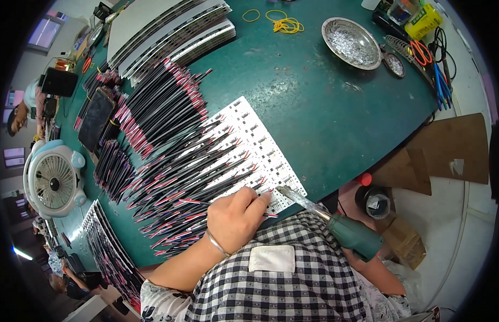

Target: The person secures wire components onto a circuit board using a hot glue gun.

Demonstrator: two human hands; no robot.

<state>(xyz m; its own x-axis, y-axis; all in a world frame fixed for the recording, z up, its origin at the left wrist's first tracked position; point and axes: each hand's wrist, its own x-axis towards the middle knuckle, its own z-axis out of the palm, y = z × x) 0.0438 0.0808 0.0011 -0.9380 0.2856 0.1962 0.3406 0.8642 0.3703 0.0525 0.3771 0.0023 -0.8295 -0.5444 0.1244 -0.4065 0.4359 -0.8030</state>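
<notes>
A white circuit board panel (281, 166) lies slantwise near the front edge of the table. Rows of black wires with red and white ends (185, 161) fan out leftward from it. My left hand (236, 217) is closed in a pinch over the panel's near part. A wire (193, 202) sticks out to the left of that hand, and the exact grip at its fingertips is hard to see. In my right hand (366, 264), mostly hidden behind the handle, is a soldering iron (354, 236) with a green handle. Its metal tip meets the panel just right of my left fingertips.
Bundled wires (163, 102), a dark phone (96, 121) and stacked panels (169, 32) occupy the left and back. A metal bowl (343, 45) with silvery bits stands at back right, near pliers with blue handles (441, 88). A white fan (54, 182) is at far left; brown boards (453, 150) lie right of the table.
</notes>
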